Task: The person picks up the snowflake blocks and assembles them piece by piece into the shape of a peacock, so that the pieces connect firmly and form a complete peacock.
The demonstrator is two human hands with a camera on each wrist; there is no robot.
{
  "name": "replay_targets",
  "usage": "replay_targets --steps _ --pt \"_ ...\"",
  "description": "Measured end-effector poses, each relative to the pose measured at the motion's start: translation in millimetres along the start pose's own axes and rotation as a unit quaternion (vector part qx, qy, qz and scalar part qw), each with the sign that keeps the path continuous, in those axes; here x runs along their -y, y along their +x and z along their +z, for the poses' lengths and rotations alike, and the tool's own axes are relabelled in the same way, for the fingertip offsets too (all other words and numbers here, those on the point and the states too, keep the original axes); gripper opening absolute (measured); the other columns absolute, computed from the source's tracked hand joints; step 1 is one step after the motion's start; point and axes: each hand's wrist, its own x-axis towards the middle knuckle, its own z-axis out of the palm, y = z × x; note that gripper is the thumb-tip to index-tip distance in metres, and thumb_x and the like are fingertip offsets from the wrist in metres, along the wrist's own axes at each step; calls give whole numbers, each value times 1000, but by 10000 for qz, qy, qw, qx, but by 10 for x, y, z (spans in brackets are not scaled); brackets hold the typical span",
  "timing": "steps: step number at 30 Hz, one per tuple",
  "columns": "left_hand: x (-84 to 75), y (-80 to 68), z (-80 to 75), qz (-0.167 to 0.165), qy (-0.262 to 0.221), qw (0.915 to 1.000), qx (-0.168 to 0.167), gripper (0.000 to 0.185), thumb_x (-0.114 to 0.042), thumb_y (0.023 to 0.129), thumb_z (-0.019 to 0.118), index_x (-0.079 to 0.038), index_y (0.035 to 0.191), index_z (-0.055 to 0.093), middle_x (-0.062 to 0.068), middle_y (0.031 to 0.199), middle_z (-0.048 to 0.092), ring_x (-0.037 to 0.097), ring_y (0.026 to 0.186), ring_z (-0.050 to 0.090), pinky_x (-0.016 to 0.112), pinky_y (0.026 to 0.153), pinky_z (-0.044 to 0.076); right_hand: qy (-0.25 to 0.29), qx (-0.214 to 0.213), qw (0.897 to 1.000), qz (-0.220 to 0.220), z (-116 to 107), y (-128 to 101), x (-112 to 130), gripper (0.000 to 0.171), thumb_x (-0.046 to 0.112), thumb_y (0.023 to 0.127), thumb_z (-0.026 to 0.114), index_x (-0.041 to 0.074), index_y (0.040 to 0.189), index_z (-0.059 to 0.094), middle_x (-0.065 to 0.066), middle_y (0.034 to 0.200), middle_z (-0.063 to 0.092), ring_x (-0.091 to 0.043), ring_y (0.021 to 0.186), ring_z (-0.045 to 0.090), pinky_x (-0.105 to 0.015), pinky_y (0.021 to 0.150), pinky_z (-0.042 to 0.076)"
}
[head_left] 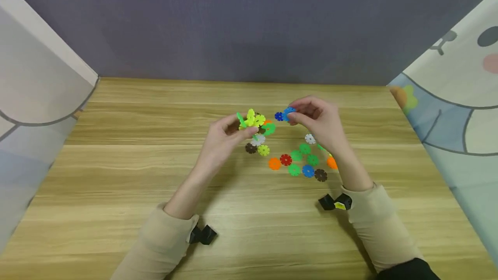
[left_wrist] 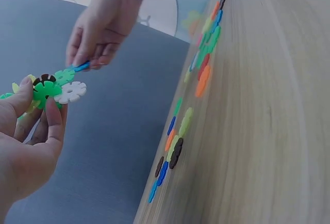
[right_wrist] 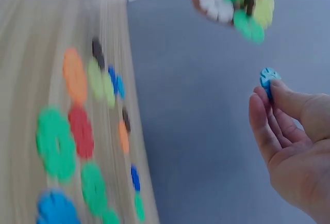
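Observation:
My left hand (head_left: 249,131) grips a cluster of interlocked plastic discs (head_left: 256,122), yellow, green, white and brown, lifted above the wooden table (head_left: 116,176). The same cluster (left_wrist: 50,86) shows in the left wrist view, pinched between thumb and fingers. My right hand (head_left: 294,116) pinches a blue disc (head_left: 288,112) just right of the cluster, a small gap apart. A darker blue disc (head_left: 279,116) sits at its left edge. In the right wrist view the blue disc (right_wrist: 268,77) stands at my fingertips, with the cluster (right_wrist: 241,6) blurred above.
Several loose discs lie on the table under and between my hands: orange (head_left: 274,163), red (head_left: 285,159), green (head_left: 294,170), blue (head_left: 308,170), brown (head_left: 320,175). A grey backdrop (head_left: 249,25) closes the far edge. Patterned panels (head_left: 451,111) stand at both sides.

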Motion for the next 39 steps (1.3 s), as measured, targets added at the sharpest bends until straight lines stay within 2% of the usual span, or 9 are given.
replay_targets --steps 5,10,16,21,24,30,34,39 --pt "1 -9 -13 31 328 9994 95 29 -33 91 79 -18 115 74 2 112 72 18 101 66 31 87 57 396 -2 9992 98 216 -79 117 20 -2 91 74 -5 111 71 0 90 74 -14 77 74 -28 74 64" --pt "-12 -13 -12 32 530 9985 143 27 -35 91 80 -21 113 75 0 109 73 18 101 67 34 88 56 530 -23 9986 -63 329 -93 158 19 -6 90 73 -7 109 71 2 90 75 -14 76 74 -31 73 65" --pt "-14 -24 -16 62 608 9979 190 31 -34 90 80 -20 118 74 -1 111 75 17 99 73 35 90 59 105 -81 9997 -207 371 -117 178 19 1 90 77 -4 107 73 6 89 74 -15 77 72 -27 72 63" --pt "-17 -25 -12 225 627 9975 218 30 -30 90 81 -20 118 75 -1 111 76 17 95 73 32 84 60 -65 -77 9996 -246 375 -124 168 18 5 91 77 -2 107 74 4 90 75 -15 76 71 -26 71 61" --pt "-19 -28 -17 262 720 9969 174 29 -29 90 81 -18 117 76 0 110 76 17 93 71 29 81 59 99 -51 9996 -269 394 -120 159 16 2 90 76 -4 105 74 4 91 77 -14 76 71 -25 70 61" --pt "-6 -38 -25 275 776 9966 75 29 -23 89 82 -14 115 76 2 110 75 17 98 70 28 85 59 576 -49 9980 -266 450 -117 130 13 -11 87 74 -12 100 72 8 92 78 -12 76 73 -23 71 62" --pt "-1 -38 -28 328 880 9956 50 29 -22 88 83 -12 115 77 5 110 74 17 99 69 28 87 59 539 -60 9980 -339 470 -118 120 13 -14 85 74 -13 98 72 10 92 77 -9 78 73 -24 73 63" --pt "-3 -44 -34 365 971 9946 69 27 -20 87 83 -11 112 77 5 104 73 17 93 65 26 82 57 390 -12 9983 -422 497 -124 131 12 -13 85 74 -11 96 73 10 92 77 -9 79 73 -23 74 63"
